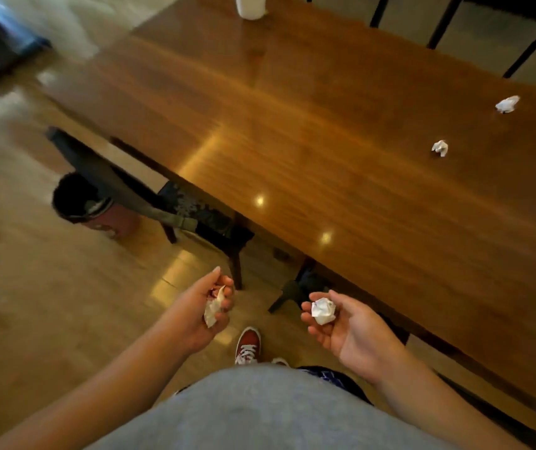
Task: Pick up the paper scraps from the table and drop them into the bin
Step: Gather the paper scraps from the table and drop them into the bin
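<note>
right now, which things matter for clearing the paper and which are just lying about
Job: left hand gripping a crumpled scrap; right hand holding a paper ball; nearer scrap and farther scrap on the table; bin.
Lying about: white container; chair; red shoe.

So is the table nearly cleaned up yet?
About halfway. Two pieces are off the table: the left hand grips a crumpled scrap, and the right hand holds a paper ball. Neither is in the bin yet, and its dark inside hides anything already dropped. Still lying on the table: a nearer scrap and a farther scrap.
</note>
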The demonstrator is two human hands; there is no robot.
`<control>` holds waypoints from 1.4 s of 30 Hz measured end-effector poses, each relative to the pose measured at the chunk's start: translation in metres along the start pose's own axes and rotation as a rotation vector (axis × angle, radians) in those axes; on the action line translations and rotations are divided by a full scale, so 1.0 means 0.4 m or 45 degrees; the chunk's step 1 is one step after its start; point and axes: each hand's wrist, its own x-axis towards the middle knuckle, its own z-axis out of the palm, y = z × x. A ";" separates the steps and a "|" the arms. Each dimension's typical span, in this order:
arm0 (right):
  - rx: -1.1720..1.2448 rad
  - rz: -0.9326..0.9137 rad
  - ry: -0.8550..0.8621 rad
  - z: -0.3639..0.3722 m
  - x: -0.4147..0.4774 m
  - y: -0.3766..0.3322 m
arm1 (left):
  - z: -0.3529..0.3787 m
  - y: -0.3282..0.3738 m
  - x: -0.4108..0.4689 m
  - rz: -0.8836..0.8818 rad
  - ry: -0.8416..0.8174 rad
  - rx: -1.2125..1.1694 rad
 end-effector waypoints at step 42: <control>-1.159 0.362 -0.414 1.284 0.283 0.710 | -1.220 0.254 -0.611 0.626 0.606 -1.152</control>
